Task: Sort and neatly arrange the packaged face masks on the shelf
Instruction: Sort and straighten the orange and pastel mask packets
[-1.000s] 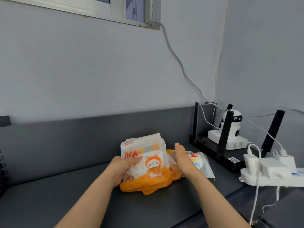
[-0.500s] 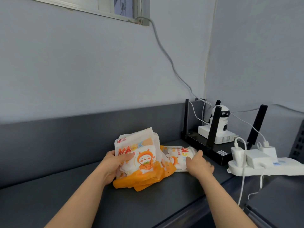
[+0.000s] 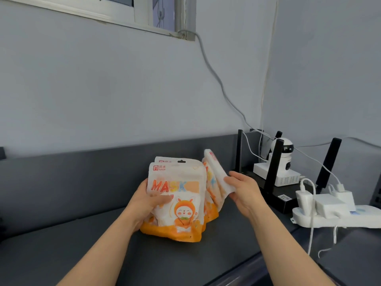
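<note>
- Several mask packs (image 3: 177,200) stand upright on the dark shelf (image 3: 82,254), just left of the black router (image 3: 275,200).
- Left hand (image 3: 147,206): fingers curled round the front packs, thumb pressed across the printed face.
- Right hand (image 3: 246,191), nearer the router: fingers pinching one rear pack (image 3: 215,174), tilted away from the rest.

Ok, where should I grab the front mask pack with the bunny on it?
The front mask pack is probably best pinched at its top edge, from above: it stands upright on its orange bottom, the left hand holds its left side, and the bent mask pack in the right hand crowds its right.
</note>
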